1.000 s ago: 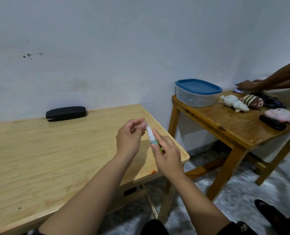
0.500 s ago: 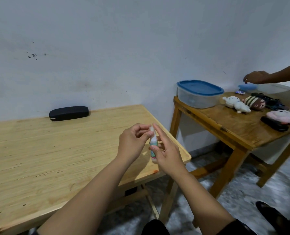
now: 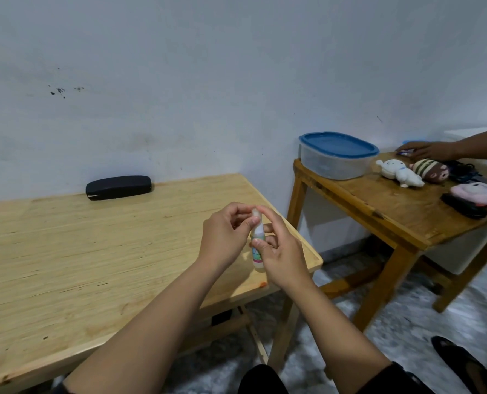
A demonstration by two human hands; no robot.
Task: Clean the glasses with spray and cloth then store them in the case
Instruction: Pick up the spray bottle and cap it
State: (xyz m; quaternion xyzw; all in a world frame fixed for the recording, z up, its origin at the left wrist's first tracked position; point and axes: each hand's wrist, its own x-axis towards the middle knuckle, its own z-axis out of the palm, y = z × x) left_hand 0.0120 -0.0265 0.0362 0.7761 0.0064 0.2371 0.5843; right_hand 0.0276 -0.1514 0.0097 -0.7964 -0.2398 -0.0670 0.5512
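Upright between both hands: spray bottle (image 3: 257, 245), right hand (image 3: 282, 253) gripping.

The spray bottle (image 3: 257, 248) has swung from a backward tilt a second ago to upright, and sits lower between the hands. The right hand (image 3: 282, 251) has shifted its hold — thumb now pressed on the bottle's label, index finger arched over the top. The left hand (image 3: 225, 237) has closed its fingertips onto the cap. At the right edge of the frame, another person's hand (image 3: 424, 150) rose off the darker surface (image 3: 401, 214) — and is now back down by the toys.
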